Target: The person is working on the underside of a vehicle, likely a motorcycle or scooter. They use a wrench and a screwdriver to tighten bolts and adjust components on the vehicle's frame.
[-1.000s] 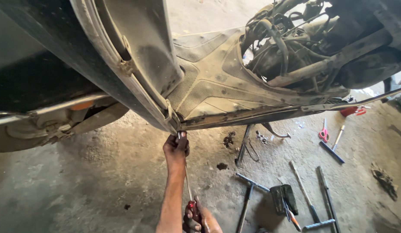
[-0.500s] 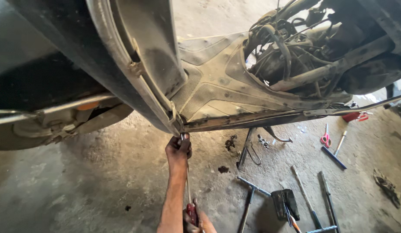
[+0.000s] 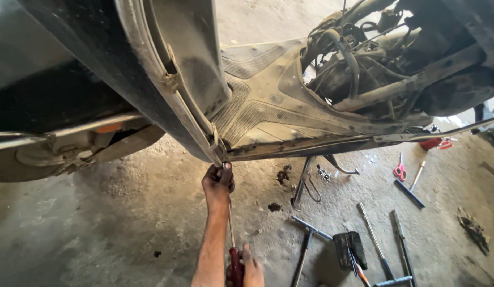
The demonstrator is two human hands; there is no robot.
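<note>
Little has shifted since a moment ago: the left hand [image 3: 218, 182] stays up at the lower edge of the scooter's footboard [image 3: 268, 114], fingers pinched around the screwdriver [image 3: 232, 239] tip there. The right hand [image 3: 247, 272] grips its red handle below, shaft running nearly upright between them.

We are seeing a screwdriver [image 3: 233, 250] showing a dark red handle and a thin silvery shank, while the scooter floorboard [image 3: 268, 106] above it is wearing dusty tan over a fine grid texture and its body panel [image 3: 71, 64] is looking glossy black. On the grey, oil-blotched concrete floor [image 3: 98, 234], scissors [image 3: 400, 170] are showing pink-red handles, a T-handled wrench [image 3: 305, 239] is looking dull steel grey, and a small case [image 3: 349, 248] is looking black.
</note>
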